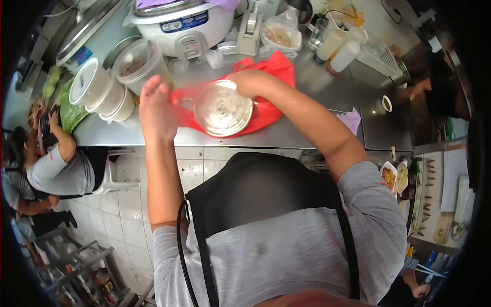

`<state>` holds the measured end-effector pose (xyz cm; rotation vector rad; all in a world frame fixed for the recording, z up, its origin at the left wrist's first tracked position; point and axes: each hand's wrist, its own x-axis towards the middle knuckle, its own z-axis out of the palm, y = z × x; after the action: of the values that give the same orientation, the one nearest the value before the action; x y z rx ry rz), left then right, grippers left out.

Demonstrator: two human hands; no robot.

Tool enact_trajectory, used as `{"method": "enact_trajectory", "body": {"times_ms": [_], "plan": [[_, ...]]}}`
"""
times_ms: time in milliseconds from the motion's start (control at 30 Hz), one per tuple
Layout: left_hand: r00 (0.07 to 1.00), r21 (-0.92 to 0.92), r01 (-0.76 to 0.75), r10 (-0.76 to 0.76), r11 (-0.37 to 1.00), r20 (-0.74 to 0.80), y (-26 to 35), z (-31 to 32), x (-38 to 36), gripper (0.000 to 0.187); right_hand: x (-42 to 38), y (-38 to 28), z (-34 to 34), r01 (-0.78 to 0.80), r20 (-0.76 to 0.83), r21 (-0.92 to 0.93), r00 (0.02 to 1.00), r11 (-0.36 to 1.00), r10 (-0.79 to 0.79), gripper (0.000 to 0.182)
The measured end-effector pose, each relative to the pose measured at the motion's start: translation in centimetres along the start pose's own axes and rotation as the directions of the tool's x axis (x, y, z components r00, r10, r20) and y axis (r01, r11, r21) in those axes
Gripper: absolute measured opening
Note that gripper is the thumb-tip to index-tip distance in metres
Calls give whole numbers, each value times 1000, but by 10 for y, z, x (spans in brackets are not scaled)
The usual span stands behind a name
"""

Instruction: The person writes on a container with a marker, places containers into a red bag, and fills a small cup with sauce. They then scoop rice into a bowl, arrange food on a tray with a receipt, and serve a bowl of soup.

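A round container with a clear lid [223,108] sits on a red plastic bag [273,115] near the counter's front edge. Part of the bag spreads out beneath and behind it. My right hand [249,83] bends down at the container's far right rim with its fingers curled; what they grip, if anything, is hidden. To the left of the container, my left hand [158,112] is raised with its fingertips pointing up. Motion smears it, and a blurred red stretch of bag reaches toward its inner side. Whether those fingers hold the bag cannot be told.
Stacked white tubs [104,92] and clear round lids or containers [137,64] stand at left. Behind are a rice cooker [186,25], a tape dispenser [250,33] and squeeze bottles [343,56]. A purple cloth [351,122] lies at right. Other people work at both sides.
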<state>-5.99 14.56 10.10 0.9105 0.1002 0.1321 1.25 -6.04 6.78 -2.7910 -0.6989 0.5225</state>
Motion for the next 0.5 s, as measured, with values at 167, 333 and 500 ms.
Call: {"method": "enact_trajectory", "body": {"times_ms": [167, 333, 500], "plan": [[976, 5, -1, 0, 1000, 219, 20, 14, 8, 25, -42, -3, -28, -356, -537, -355, 835, 865, 123, 41], [964, -63, 100, -81, 993, 255, 23, 19, 21, 25, -56, 79, -1, -559, -546, -8, 697, 829, 465, 38], [952, -77, 68, -42, 995, 302, 45, 39, 35, 26, -96, 85, -43, -431, -528, 285, 675, 856, 516, 26]]}}
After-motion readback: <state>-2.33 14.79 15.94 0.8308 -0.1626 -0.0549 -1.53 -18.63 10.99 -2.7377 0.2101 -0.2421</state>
